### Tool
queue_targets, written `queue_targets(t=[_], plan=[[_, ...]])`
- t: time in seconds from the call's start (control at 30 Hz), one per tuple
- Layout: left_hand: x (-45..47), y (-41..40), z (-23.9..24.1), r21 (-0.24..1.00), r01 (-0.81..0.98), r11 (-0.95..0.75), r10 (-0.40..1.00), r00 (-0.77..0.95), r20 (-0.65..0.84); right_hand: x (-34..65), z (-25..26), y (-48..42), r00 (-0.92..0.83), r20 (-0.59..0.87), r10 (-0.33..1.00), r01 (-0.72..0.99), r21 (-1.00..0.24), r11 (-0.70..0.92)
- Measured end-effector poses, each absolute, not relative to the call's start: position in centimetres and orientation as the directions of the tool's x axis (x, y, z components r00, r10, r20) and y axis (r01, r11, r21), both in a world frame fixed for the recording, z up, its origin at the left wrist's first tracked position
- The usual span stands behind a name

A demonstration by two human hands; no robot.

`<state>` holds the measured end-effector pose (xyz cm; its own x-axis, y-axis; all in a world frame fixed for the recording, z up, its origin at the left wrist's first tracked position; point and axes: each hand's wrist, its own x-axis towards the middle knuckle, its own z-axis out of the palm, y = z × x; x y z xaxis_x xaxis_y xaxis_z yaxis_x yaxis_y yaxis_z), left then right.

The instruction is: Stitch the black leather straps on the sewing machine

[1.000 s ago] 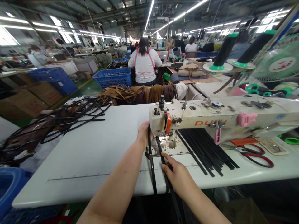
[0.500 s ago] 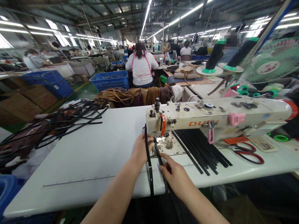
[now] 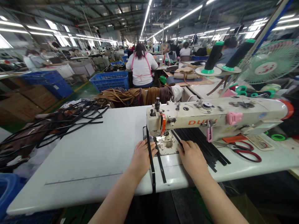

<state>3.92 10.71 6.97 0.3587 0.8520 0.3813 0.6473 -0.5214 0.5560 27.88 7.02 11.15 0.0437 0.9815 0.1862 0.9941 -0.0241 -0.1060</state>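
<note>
On the white sewing table, my left hand is at the left of the needle area, its fingers curled in close. A long black strap runs down across these fingers and over the table's front edge. The fingertips meet a shorter black strip that leads toward the presser foot. To the right, my right hand pinches the nearest strip of a fanned pile of black strips lying under the sewing machine arm. The ends of that pinched strip are partly hidden by the hand.
Red-handled scissors lie right of the pile. Black thread cones and a green fan stand behind the machine. Tangled black straps hang at the table's left. Ahead, a person sits beside a blue crate.
My right hand has left the strip at the needle and moved right to the pile, where it grips another strip. My left hand has shifted slightly down. The strip's free end now lies on the table.
</note>
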Motion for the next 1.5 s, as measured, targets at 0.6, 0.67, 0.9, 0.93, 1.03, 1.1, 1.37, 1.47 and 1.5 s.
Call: queue_targets(t=[0.6,0.67,0.9,0.93,1.03,1.1,1.37,1.47,1.5], plan=[[4.0,10.6,7.0,0.596,0.631,-0.497,0.867,0.334,0.369,27.3,10.5,7.0,0.064,0.195,0.979,0.997,-0.048,-0.056],[4.0,10.6,7.0,0.590,0.635,-0.499,0.865,0.333,0.374,27.5,10.4,6.8,0.122,0.184,0.975,0.968,-0.239,-0.075],[3.9,10.6,6.8,0.569,0.650,-0.503,0.863,0.347,0.367,27.5,11.0,4.9,0.227,-0.111,0.968,0.468,-0.859,-0.208],[3.9,10.7,6.7,0.560,0.652,-0.511,0.858,0.353,0.372,27.4,11.1,4.4,0.205,-0.177,0.963,0.367,-0.898,-0.243],[3.9,10.8,6.4,0.528,0.656,-0.540,0.839,0.367,0.402,27.2,11.5,3.0,0.128,-0.295,0.947,0.166,-0.935,-0.314],[3.9,10.8,6.2,0.507,0.657,-0.558,0.824,0.369,0.430,27.1,11.7,2.3,0.107,-0.313,0.944,0.122,-0.938,-0.325],[4.0,10.6,6.4,0.472,0.696,-0.542,0.835,0.385,0.392,27.0,11.8,1.0,0.046,-0.330,0.943,0.057,-0.942,-0.332],[4.1,10.6,6.6,0.469,0.728,-0.500,0.863,0.378,0.335,27.2,11.4,0.9,0.053,-0.278,0.959,0.131,-0.950,-0.282],[4.1,10.6,6.6,0.469,0.732,-0.494,0.867,0.376,0.326,27.3,11.2,0.9,0.054,-0.274,0.960,0.156,-0.948,-0.279]])
